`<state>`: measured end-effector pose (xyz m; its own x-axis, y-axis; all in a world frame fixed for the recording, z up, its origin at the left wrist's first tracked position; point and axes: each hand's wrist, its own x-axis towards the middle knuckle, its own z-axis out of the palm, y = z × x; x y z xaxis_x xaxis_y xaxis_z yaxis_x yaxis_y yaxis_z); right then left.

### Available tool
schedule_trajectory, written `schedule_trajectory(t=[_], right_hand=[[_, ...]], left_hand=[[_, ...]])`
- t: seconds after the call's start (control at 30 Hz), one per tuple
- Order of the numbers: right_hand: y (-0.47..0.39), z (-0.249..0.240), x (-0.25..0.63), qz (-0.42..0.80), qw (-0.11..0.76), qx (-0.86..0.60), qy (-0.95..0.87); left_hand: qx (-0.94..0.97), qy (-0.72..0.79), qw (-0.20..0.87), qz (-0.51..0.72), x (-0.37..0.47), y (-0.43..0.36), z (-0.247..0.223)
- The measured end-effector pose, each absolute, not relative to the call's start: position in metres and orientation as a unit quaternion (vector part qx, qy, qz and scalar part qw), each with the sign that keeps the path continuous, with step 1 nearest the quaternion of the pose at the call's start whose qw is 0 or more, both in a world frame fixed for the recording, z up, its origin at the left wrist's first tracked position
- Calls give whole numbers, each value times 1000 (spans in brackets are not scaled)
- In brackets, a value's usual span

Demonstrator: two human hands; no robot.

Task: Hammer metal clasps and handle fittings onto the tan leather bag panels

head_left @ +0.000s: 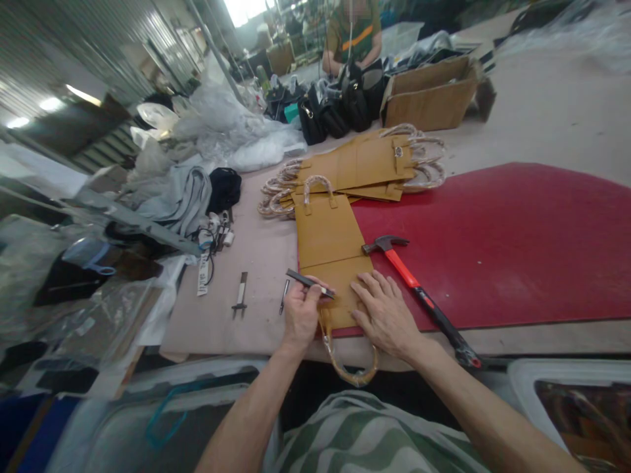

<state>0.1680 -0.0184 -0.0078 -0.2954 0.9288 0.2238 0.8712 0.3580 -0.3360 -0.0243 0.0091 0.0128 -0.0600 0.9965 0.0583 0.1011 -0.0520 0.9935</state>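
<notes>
Pinching a tool (304,280), lower center, is the left hand (302,315). Fingers spread, the right hand (388,316) is touching a bag (331,238).

Garment (379,437) in wavy green and white stripes; bare forearms (257,408); left hand (300,318) and right hand (388,320) ungloved.

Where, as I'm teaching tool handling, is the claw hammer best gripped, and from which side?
Take the claw hammer by its black grip, probably from the person's right: the handle slants toward the person, grip end closest, while the right hand rests on the tan panel left of it.
</notes>
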Motion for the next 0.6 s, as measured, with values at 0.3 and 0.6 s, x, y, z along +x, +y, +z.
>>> schedule_trajectory(t=[0.3, 0.6], right_hand=[[-17, -4, 169, 78, 197, -567, -796], [-16, -6, 171, 62, 196, -556, -806]], left_hand=[[581, 781, 148, 173, -142, 42, 23], [659, 745, 73, 74, -120, 30, 13]])
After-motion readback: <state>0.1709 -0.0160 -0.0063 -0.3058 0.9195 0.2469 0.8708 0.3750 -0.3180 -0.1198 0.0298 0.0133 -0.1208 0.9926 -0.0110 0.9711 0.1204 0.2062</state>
